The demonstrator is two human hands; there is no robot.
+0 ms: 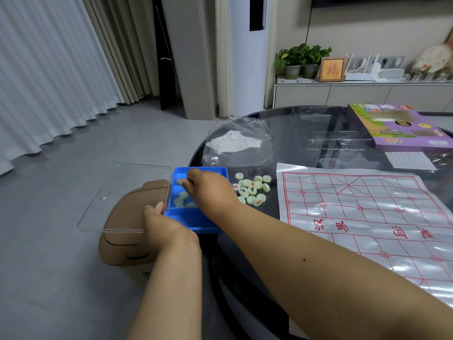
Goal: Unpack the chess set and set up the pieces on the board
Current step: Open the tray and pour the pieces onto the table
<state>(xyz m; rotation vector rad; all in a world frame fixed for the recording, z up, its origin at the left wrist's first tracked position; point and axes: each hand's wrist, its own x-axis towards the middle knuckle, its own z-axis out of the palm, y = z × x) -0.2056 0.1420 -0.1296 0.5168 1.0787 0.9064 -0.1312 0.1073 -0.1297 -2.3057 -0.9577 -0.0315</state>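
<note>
1. Right now my left hand (159,223) grips the blue tray's (196,223) near-left edge at the table rim; my right hand (206,186) pinches a piece (179,182) inside.
2. Pieces (252,190) look light, hard, slippery discs: pinch the rims.
3. Tray's long axis runs away from me; board (367,217) lies flat, right.

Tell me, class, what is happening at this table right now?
A person is unpacking a chess set. The left hand holds the blue box at the table edge, its clear lid swung open. The right hand reaches into the box for pieces. A pile of pieces lies beside the empty board.
</note>
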